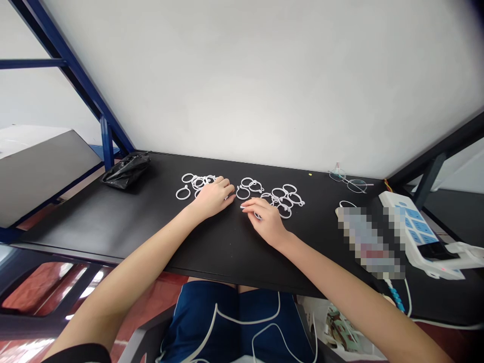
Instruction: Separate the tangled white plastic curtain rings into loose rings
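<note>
Several white curtain rings, each with a small eyelet, lie on the black table (pixel 124 222) in loose groups. My left hand (pixel 215 196) rests beside the left group (pixel 198 182), partly covering it. Its fingers are curled together, with a small white bit showing near the fingertips; what they hold is mostly hidden. My right hand (pixel 267 222) is closed, thumb and fingers pinched around a white curtain ring (pixel 257 216) that shows only in part. Just beyond and between the hands lie a few rings (pixel 243 192). Another group of rings (pixel 285 197) sits just past the right hand.
A crumpled black plastic bag (pixel 126 170) lies at the table's left end. Glasses (pixel 356 186), a blurred phone (pixel 368 242) on a cable and a white power strip (pixel 418 232) are on the right. A white wall (pixel 264 80) stands behind.
</note>
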Action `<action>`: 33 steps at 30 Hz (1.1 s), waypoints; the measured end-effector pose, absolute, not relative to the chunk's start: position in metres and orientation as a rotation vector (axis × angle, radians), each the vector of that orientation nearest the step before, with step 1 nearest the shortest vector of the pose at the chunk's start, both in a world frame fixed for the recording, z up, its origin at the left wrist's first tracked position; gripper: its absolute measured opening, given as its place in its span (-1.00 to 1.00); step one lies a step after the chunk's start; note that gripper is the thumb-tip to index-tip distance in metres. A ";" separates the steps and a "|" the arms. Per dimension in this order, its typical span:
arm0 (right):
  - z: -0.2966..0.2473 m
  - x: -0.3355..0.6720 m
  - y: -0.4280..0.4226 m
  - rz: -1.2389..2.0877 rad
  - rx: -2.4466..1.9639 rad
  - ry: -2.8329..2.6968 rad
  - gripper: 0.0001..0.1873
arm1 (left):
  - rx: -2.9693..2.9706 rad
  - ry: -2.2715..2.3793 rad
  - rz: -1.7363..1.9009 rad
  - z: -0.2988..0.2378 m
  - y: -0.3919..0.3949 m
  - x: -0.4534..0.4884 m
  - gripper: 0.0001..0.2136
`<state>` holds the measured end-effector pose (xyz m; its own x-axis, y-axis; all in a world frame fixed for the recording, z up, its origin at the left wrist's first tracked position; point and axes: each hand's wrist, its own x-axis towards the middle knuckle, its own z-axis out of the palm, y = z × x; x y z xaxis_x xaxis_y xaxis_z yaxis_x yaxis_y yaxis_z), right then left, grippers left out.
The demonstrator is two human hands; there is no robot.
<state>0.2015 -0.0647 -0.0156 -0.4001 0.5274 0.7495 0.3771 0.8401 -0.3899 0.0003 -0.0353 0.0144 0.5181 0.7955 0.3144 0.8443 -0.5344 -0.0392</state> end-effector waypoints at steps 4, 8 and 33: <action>-0.017 0.202 -0.064 0.232 -0.701 -2.039 -0.78 | -2.601 -1.336 -0.617 0.016 -0.038 0.002 -0.85; -0.018 0.202 -0.064 0.287 -0.720 -2.055 -0.80 | -2.769 -1.174 -0.734 0.017 -0.044 0.005 -0.86; -0.014 0.203 -0.062 0.354 -0.759 -2.148 -0.77 | -3.018 -1.274 -0.465 0.015 -0.048 0.011 -0.94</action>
